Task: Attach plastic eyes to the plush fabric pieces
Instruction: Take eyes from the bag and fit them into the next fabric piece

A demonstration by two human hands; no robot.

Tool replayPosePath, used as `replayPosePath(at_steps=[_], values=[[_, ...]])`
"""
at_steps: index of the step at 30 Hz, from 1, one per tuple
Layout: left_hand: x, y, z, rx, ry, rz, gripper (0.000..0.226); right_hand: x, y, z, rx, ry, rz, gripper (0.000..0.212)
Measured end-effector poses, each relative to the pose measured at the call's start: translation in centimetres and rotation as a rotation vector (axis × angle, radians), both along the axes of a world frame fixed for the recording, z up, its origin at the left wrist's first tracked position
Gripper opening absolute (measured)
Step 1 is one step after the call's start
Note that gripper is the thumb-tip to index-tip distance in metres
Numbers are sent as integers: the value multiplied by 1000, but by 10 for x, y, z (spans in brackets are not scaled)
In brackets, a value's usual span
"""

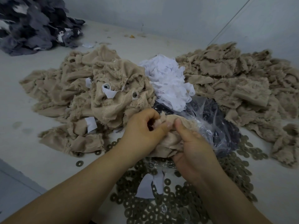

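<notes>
Beige plush fabric piece (171, 143) sits at centre frame, pinched by both hands: left hand (144, 131) grips its fuzzy top edge, right hand (194, 151) clutches its lower part, above the round washers (161, 207) scattered on the bench (40, 151).

The grey fabric pile (32, 25) in the upper left of the frame is cut off by the top and left edges. Both forearms run out past the bottom edge. The washers (169, 206) at lower centre also run off the bottom edge, and some lie hidden under the hands and the white scrap (145, 185). The left hand (144, 131) and right hand (192, 151) cover much of the tan piece (171, 143) they grip; whether an eye sits between the fingers cannot be told. The dark contents of the plastic bag (215, 125) at centre right are too blurred to make out. The tan pile (242, 88) at right reaches the right edge.
</notes>
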State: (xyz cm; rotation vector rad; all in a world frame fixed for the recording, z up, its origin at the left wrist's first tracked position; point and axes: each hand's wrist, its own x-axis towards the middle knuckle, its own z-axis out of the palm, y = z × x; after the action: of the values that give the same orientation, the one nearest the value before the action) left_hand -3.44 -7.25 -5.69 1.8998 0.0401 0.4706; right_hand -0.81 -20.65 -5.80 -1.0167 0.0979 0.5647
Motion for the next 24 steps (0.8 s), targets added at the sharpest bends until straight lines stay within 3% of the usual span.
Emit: replayPosePath(at_steps=[10,13,15,24], values=[[3,2,-3,-201,-1,88,40,1,1,0,21,30,-53,42],[0,3,-6,41,13,95,36,1,0,0,73,63,-50,44],[1,3,-7,102,18,136,30,1,0,0,114,90,-40,44],[4,7,-8,-179,41,117,40,2,4,0,164,132,-85,43]])
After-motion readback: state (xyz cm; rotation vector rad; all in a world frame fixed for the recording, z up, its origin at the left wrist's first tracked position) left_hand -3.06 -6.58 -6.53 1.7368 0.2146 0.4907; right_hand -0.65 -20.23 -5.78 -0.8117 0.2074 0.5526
